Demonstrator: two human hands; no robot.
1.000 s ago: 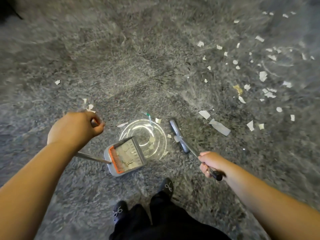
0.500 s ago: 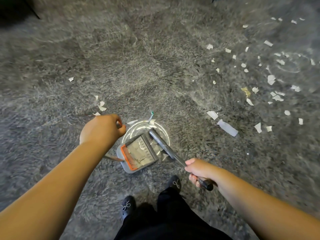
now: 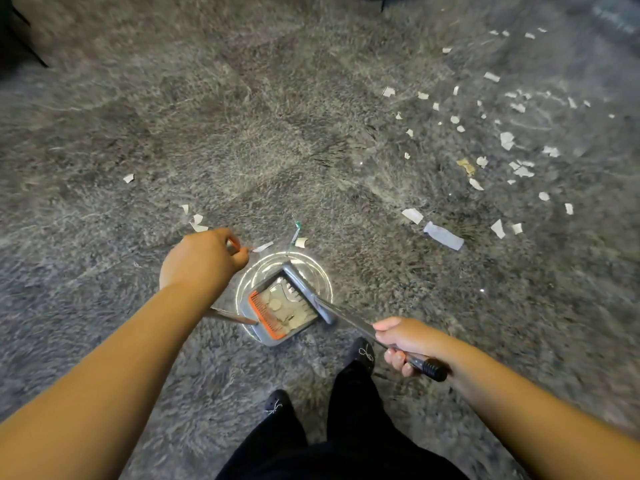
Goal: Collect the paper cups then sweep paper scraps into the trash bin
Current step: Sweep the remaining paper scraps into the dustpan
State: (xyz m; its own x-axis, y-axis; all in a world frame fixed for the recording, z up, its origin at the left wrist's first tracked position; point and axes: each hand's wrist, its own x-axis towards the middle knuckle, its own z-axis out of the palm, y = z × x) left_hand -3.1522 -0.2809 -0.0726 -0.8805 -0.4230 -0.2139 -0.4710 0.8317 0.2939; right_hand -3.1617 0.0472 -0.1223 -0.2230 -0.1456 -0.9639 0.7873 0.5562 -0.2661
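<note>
Scraps lie on the carpet, some in the dustpan. Left hand holds its handle; right hand holds the broom. Best sweep gently, pan flat.

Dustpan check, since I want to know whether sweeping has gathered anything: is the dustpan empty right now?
No. Several pale paper scraps lie inside the dustpan, beside its orange comb edge, with the broom head at its mouth.

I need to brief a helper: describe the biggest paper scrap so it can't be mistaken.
Start at the dustpan on the grey carpet and look right. The scrap is a long white strip, longer than the small torn bits around it.
</note>
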